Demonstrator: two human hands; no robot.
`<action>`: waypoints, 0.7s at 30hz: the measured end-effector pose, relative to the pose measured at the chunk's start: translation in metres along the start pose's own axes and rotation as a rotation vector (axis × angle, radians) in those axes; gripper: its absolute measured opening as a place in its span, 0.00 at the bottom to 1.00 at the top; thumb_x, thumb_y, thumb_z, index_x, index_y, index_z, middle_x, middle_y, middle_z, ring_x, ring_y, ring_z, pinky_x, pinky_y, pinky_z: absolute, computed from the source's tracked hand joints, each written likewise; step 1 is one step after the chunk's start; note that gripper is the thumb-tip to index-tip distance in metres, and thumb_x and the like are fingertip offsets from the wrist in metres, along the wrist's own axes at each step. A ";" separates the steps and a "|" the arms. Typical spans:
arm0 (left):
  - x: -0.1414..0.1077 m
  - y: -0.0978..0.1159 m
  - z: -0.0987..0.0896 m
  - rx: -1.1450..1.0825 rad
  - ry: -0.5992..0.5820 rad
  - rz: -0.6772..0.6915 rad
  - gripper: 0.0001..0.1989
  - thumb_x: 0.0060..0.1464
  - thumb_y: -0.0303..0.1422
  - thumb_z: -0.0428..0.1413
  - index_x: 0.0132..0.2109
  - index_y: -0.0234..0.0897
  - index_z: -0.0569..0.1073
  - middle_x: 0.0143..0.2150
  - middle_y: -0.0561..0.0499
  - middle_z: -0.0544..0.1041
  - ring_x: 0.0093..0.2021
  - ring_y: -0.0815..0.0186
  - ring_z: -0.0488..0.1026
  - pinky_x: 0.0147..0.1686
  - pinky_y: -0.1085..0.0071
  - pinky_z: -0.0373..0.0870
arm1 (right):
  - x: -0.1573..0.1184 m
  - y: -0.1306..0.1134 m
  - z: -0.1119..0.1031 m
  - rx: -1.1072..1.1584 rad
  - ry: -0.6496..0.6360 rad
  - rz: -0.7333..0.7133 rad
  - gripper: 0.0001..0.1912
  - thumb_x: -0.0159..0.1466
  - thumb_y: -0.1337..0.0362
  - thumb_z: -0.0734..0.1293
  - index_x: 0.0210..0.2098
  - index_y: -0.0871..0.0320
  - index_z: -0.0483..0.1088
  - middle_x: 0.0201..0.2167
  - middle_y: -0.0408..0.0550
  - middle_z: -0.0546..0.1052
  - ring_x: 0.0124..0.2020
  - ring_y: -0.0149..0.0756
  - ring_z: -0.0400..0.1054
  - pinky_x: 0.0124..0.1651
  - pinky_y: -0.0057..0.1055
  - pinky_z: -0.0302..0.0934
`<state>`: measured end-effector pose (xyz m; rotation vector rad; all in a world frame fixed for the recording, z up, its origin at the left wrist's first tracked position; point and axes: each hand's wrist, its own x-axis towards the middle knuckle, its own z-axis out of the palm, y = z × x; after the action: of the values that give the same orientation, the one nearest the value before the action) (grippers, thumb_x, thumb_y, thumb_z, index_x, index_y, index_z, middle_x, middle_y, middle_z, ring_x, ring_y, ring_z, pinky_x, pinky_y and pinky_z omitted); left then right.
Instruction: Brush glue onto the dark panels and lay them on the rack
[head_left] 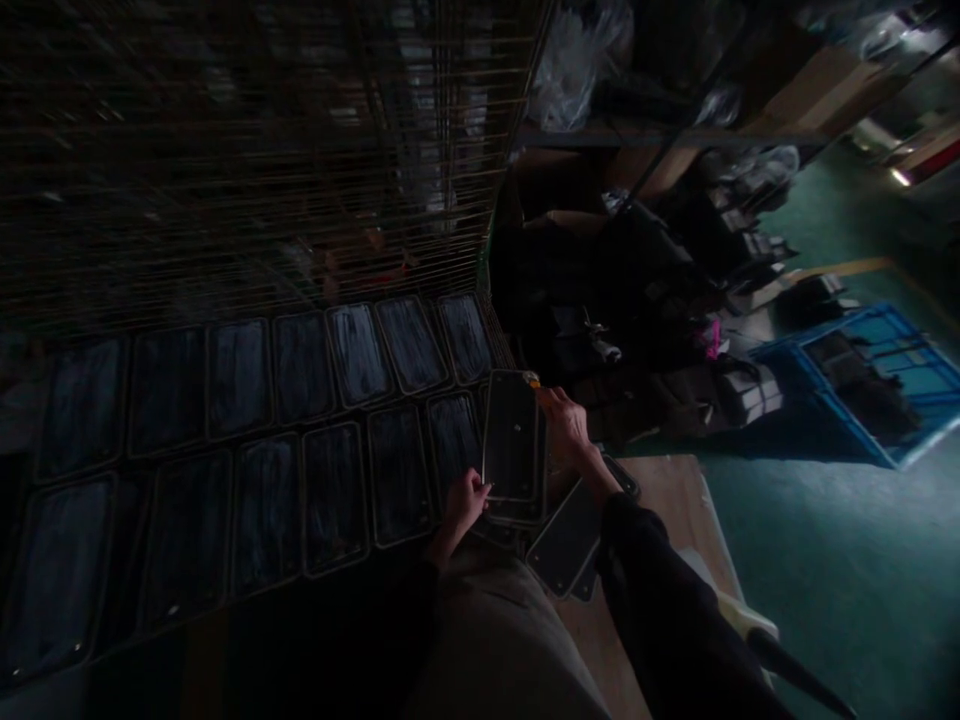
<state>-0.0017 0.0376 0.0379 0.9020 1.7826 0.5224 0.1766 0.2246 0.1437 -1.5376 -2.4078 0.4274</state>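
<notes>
Panel (516,450) is approx mid-view, its face up. L hand (465,502) grip: thumb & fingers pinched on its edge at 7 o'c. R hand (568,425) grip: closed on orange tool (533,384), tip at panel's 1 o'c corner; too dark to ID tool type. For a good job, prob: firm L pinch, fingertips at rim only, face free; light, even R pressure, esp. round the corner. Loose panels (566,545) at 5 o'c by table (679,500) edge, streaky panels (270,510) at 9 o'c: mind sleeves, poss. smears.
</notes>
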 end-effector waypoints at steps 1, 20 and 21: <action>0.000 0.000 0.000 -0.066 -0.033 0.000 0.07 0.58 0.31 0.54 0.33 0.39 0.63 0.24 0.59 0.70 0.20 0.74 0.71 0.20 0.80 0.59 | -0.001 -0.001 0.001 -0.014 -0.013 0.002 0.17 0.71 0.64 0.55 0.56 0.56 0.68 0.38 0.50 0.74 0.27 0.30 0.65 0.25 0.23 0.49; -0.007 -0.001 -0.005 -0.473 -0.226 -0.153 0.12 0.52 0.34 0.59 0.34 0.37 0.62 0.20 0.60 0.69 0.14 0.73 0.70 0.13 0.81 0.64 | -0.021 -0.011 0.000 -0.028 -0.106 -0.036 0.16 0.72 0.62 0.56 0.51 0.55 0.71 0.38 0.50 0.75 0.29 0.34 0.65 0.26 0.29 0.49; -0.007 -0.001 -0.003 -0.506 -0.223 -0.190 0.12 0.52 0.34 0.60 0.35 0.37 0.62 0.21 0.60 0.69 0.15 0.72 0.71 0.14 0.80 0.66 | -0.031 -0.013 0.002 -0.039 -0.119 -0.042 0.15 0.71 0.62 0.56 0.51 0.55 0.71 0.37 0.50 0.75 0.29 0.35 0.65 0.27 0.29 0.49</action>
<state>-0.0034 0.0319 0.0420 0.4157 1.4207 0.6804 0.1782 0.1908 0.1454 -1.5143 -2.5480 0.4796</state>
